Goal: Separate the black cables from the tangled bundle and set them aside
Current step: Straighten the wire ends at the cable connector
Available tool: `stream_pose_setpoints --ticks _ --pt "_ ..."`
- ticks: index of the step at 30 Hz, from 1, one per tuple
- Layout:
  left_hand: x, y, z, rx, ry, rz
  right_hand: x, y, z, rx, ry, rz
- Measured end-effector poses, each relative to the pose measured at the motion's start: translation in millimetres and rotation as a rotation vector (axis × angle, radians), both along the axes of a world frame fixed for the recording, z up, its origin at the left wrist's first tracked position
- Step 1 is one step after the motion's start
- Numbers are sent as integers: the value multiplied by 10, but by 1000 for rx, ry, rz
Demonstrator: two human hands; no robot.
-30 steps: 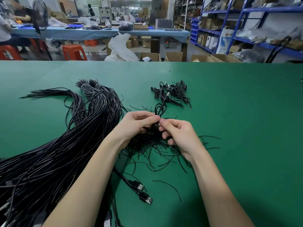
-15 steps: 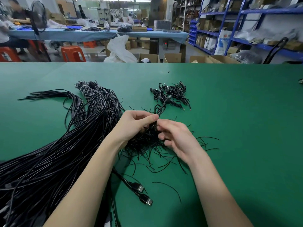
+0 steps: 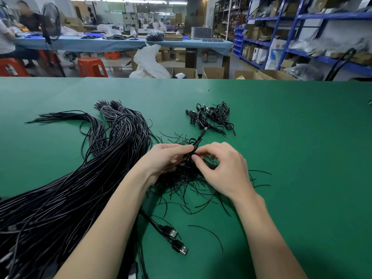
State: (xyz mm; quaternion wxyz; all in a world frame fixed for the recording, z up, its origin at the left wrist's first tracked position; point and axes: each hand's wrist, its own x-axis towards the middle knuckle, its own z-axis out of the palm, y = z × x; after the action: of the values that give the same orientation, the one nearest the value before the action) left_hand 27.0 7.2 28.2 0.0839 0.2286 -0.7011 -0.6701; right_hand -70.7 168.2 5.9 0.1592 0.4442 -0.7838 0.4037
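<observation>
A tangled clump of thin black cables (image 3: 187, 182) lies on the green table (image 3: 291, 150) under both hands. My left hand (image 3: 165, 160) pinches a looped black cable (image 3: 196, 142) that sticks up from the clump, its small plug end pointing up and right. My right hand (image 3: 223, 168) has its thumb and forefinger pinched on strands right beside the left fingertips. A small pile of short black cables (image 3: 211, 117) lies apart, farther back. A thick sheaf of long black cables (image 3: 66, 188) sweeps along the left.
Two USB plugs (image 3: 178, 241) lie near the front, between my forearms. Loose wire ends spread out to the right of the clump. Beyond the table's far edge stand orange stools (image 3: 91, 67), cardboard boxes and blue shelving (image 3: 302, 37).
My right hand has turned and lifted, its fingers now arched over the clump and pinching nearer the left fingertips. The looped cable stands a little higher. The left hand has barely moved.
</observation>
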Motion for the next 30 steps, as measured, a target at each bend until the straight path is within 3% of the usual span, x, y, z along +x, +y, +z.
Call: stream_pose_setpoints --ticks 5,7,12,16,17,21,22,26,30 --pt "-6 -19 -10 65 26 -67 39 -26 -16 -45 32 -54" --pt "-8 3 -6 73 61 -48 75 -68 -40 -92 -58 -79" --pt "-70 91 -50 -130 236 77 65 -148 -24 -125 -478 -159" --pt "-73 105 -64 -208 280 57 31 -82 91 -149 -1130 78" --pt "-77 101 -77 -204 267 73 18 -73 76 -119 -1117 80" --pt "-112 130 -142 -160 286 161 50 -87 19 -16 -498 -280" --pt "-117 136 -146 -159 310 170 69 -105 20 -47 -460 -288" --pt "-123 148 -128 -175 389 182 57 -137 57 -245 -878 -73" --pt "-126 195 -138 -202 405 175 48 -144 79 -287 -1224 -41"
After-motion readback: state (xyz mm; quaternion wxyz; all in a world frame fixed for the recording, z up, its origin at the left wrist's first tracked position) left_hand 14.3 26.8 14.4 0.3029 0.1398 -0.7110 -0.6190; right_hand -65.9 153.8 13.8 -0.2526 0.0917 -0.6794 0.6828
